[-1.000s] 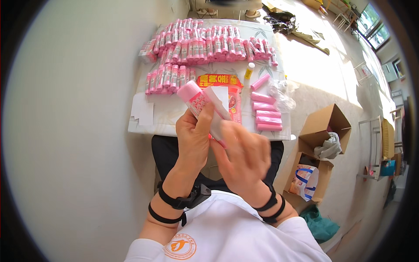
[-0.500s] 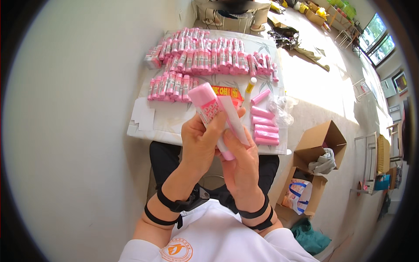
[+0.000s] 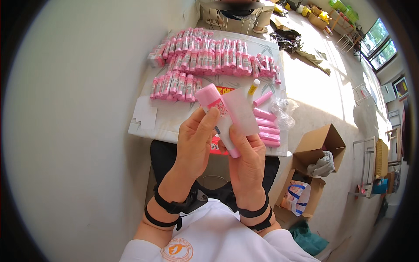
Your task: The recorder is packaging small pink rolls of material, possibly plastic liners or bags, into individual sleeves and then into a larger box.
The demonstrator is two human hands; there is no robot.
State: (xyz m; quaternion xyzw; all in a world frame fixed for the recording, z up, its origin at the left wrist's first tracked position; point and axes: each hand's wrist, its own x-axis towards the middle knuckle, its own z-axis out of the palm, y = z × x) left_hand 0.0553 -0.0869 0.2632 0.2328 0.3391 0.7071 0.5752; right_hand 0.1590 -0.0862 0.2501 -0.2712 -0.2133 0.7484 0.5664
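Observation:
My left hand [image 3: 195,139] is closed round a pink roll [image 3: 207,93] that looks like rolled plastic bags, held tilted above the table's near edge. A paper label [image 3: 241,112] is partly wrapped about it, pink-patterned on the roll and with its loose white flap standing out to the right. My right hand [image 3: 247,159] pinches the flap's lower edge between thumb and fingers, near the roll's lower end. Beyond the flap, a yellow glue stick [image 3: 252,89] with a white cap lies on the table. Several bare pink rolls [image 3: 267,123] lie to the right, partly behind the flap.
Many labelled pink rolls [image 3: 209,61] are stacked across the far side of the table [image 3: 174,126]. White paper slips [image 3: 145,112] lie at its left edge, a crumpled clear bag [image 3: 286,112] at its right. Cardboard boxes [image 3: 321,142] stand on the floor at right. A person sits beyond the table.
The label's flap has swung out to the right and now shows its white face broadly. My right hand has moved slightly right, and the roll has shifted a little the same way.

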